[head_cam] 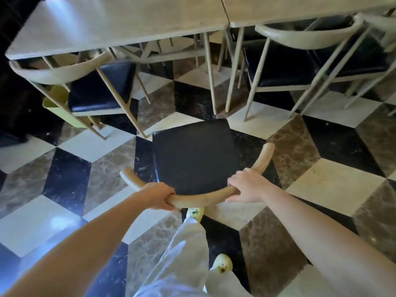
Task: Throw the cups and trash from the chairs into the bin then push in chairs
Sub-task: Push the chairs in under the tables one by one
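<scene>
A: Head camera: where's the chair [194,155]?
B: Out on the floor [334,185], near side of the worktop [107,24]. Both left hand [159,195] and right hand [244,186] curl round its backrest [199,201].

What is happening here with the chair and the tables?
A person grips the curved backrest of a chair with both hands, left hand and right hand apart on the rail. No cups or trash lie on it. The chair stands out on the tiled floor, short of the table, not yet pushed in; two other chairs sit closer to the tables.
</scene>
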Demonstrator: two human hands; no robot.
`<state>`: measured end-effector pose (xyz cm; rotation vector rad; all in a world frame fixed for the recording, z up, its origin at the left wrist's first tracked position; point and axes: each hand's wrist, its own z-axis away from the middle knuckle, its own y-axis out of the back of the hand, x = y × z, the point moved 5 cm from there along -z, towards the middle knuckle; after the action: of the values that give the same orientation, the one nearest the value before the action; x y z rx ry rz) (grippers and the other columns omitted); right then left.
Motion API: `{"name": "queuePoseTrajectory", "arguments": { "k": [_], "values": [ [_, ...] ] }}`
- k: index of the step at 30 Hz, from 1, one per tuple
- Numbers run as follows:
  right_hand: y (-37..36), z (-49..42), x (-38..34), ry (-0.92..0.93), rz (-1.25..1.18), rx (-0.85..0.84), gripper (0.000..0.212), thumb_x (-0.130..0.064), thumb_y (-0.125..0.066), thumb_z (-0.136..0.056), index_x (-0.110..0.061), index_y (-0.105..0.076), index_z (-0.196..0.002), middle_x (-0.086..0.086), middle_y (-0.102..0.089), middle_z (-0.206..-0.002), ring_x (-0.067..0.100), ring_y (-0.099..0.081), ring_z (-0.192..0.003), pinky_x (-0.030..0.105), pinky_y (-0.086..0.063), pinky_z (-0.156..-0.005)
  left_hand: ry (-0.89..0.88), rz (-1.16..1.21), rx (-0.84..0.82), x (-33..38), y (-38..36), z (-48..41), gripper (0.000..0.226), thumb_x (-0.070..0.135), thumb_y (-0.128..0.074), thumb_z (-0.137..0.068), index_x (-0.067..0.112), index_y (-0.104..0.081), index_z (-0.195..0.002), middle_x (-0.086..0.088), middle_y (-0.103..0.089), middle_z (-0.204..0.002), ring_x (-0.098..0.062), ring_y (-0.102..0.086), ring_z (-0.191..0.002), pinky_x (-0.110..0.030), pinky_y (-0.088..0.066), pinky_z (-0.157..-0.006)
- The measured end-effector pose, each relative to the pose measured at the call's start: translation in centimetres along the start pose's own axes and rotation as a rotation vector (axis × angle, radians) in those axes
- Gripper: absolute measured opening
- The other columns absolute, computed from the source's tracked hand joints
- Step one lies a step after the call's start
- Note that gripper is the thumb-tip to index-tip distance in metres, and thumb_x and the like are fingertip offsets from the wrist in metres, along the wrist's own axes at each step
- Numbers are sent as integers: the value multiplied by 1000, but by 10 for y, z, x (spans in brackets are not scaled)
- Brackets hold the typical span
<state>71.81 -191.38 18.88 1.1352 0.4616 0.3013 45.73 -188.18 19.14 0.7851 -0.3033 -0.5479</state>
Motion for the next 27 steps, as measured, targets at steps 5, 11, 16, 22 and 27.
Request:
{"name": "queuePoseTrajectory", "arguments": {
  "k": [5,11,16,22,27],
  "values": [
    [25,-22,17,16,13,25,55,-73,-39,-81,-23,-59,-94,-7,-62,-91,15,-56,-84,35,-44,-85,7,33,17,-18,25,-13,38,53,-60,-83,28,-58,-110,7,-66,-106,-14,-60,-95,-25,-43,-75],
    [34,-56,47,-14,-38,-19,52,-68,-48,-82,-24,-61,-106,-7,-61,-102,15,-52,-94,34,-37,-91,21,10,20,-31,48,-45,41,52,-58,-84,25,-57,-115,4,-65,-109,-16,-60,-97,-30,-48,-83],
    [53,-90,74,-27,-83,17,51,-71,-49,-80,-27,-61,-102,-11,-61,-99,11,-51,-91,34,-38,-92,3,-48,39,-58,89,-70,45,57,-57,-83,26,-56,-115,4,-64,-106,-17,-60,-95,-32,-50,-83],
    [84,-145,99,-47,-124,44,47,-66,-51,-82,-28,-62,-105,-10,-64,-104,9,-53,-91,32,-39,-94,-11,-40,41,-105,138,-104,42,56,-58,-83,26,-57,-112,6,-65,-100,-14,-59,-87,-28,-49,-76],
    [111,-199,121,-40,-104,24,46,-66,-52,-82,-29,-63,-107,-10,-65,-107,8,-54,-90,30,-41,-93,1,25,47,-142,161,-134,44,55,-58,-83,25,-56,-115,6,-65,-102,-13,-60,-89,-27,-51,-81]
  ]
}}
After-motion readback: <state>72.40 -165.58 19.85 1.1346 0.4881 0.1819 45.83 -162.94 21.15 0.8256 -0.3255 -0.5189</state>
